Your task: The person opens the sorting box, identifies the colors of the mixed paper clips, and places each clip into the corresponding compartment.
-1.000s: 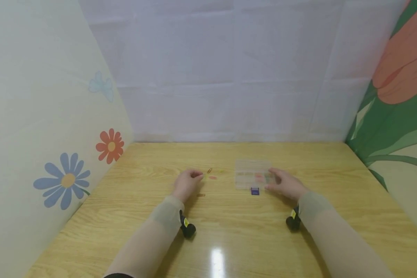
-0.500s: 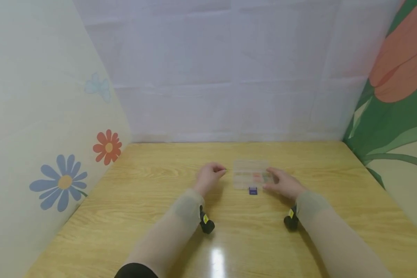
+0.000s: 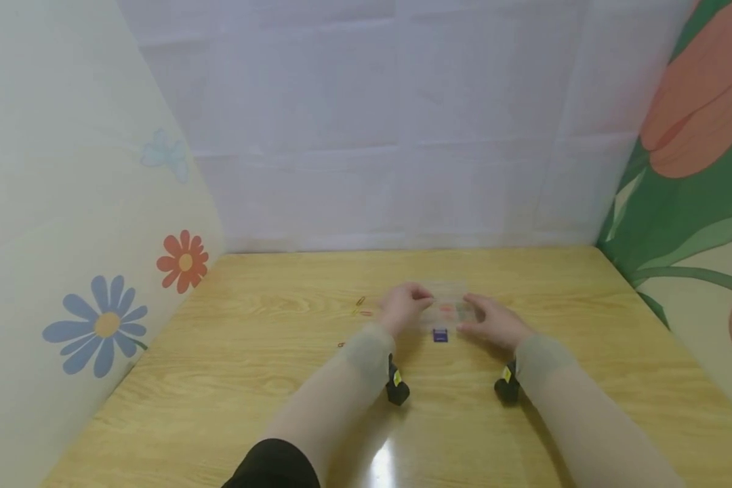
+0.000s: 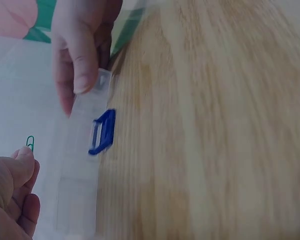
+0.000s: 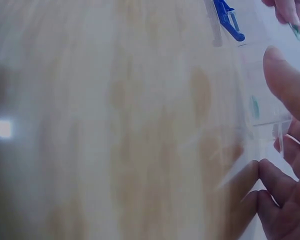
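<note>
A: Container first. We log one clear plastic compartment box (image 4: 77, 200) on the wooden table (image 3: 268, 291). Twelve is the table's far edge. Contents?

B: Something red (image 3: 447, 308) in one compartment. At its three o'clock, something green (image 5: 255, 106), seen through the wall. Too blurred for us to name the shapes.

A: Fastening?

B: Blue latch (image 4: 104, 132), at the box's six o'clock.

A: Labels, writing?

B: Each wrist wears a black camera unit with a small yellow tag, the left unit (image 3: 398, 392) and the right unit (image 3: 506, 388). Marks on the tags are too small for us to read.

A: Hands?

B: Left hand (image 3: 402, 306) at the box's nine o'clock, forearm coming in from seven. Narrow pinch: thumb and finger hold a green paper clip (image 4: 30, 141), one end sticking out past the tips. From the head, the fingertips overlap the box's left part; we cannot judge the height.

A: And the right hand (image 3: 494, 322)?

B: At three o'clock, forearm from five. Wider grip: thumb on the near side, fingers curled about the box's right end.

A: Strays?

B: From the left hand, we count a reddish paper clip (image 3: 360, 301), a yellow one (image 3: 355, 312) and a pink one (image 3: 366, 314) near nine o'clock. Another reddish piece (image 3: 341, 345) lies towards eight, beside the sleeve.
</note>
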Demonstrator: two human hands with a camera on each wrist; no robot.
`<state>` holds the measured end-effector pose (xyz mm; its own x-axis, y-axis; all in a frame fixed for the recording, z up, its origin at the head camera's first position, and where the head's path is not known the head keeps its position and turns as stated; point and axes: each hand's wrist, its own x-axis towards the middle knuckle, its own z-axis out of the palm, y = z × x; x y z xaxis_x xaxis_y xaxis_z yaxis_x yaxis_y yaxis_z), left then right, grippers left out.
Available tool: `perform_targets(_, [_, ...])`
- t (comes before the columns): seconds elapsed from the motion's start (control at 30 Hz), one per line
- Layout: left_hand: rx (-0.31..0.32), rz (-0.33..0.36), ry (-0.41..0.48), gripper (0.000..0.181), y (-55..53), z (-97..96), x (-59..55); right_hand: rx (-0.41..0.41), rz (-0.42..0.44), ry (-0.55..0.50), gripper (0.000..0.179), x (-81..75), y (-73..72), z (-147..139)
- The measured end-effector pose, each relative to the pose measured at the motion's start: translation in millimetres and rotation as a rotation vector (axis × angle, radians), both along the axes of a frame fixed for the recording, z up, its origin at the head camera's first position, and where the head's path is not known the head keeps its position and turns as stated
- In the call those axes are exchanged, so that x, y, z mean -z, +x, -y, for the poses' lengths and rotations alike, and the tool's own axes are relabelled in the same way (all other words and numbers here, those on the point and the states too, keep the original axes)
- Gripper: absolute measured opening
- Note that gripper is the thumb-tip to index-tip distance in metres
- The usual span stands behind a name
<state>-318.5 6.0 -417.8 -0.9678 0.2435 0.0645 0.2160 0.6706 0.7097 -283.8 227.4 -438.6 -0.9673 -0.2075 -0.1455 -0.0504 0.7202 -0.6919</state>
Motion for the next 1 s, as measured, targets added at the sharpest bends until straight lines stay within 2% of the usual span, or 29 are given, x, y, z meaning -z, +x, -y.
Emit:
perform_targets(0.17, [0.036, -0.018, -0.06, 0.007, 0.2, -19.5, 1.0, -0.001, 0.0, -0.021, 0.086, 1.5, 0.1, -1.4])
perform_targets(0.3, [0.035, -0.029, -0.068, 0.005, -4.3, -31.7, 6.0, -0.004, -0.013, -0.02, 0.086, 2.2, 0.4, -1.3])
perform_targets(0.53, [0.031, -0.077, -0.143, 0.006, -12.0, -46.9, 14.3, -0.023, -0.065, -0.028, 0.086, 3.6, 0.3, -0.6])
perform_targets(0.7, [0.046, -0.065, -0.125, 0.009, -10.9, -51.2, 13.1, -0.021, -0.063, -0.054, 0.086, 3.7, 0.5, 0.5])
perform_targets(0.9, [0.023, -0.018, -0.004, 0.015, -2.0, -44.7, 5.8, -0.026, -0.066, -0.051, 0.084, 3.9, -0.8, 0.6])
perform_targets(1.0, [0.032, -0.007, 0.039, 0.016, 1.3, -38.0, 2.2, -0.016, -0.049, -0.04, 0.084, 3.6, -1.2, -1.2])
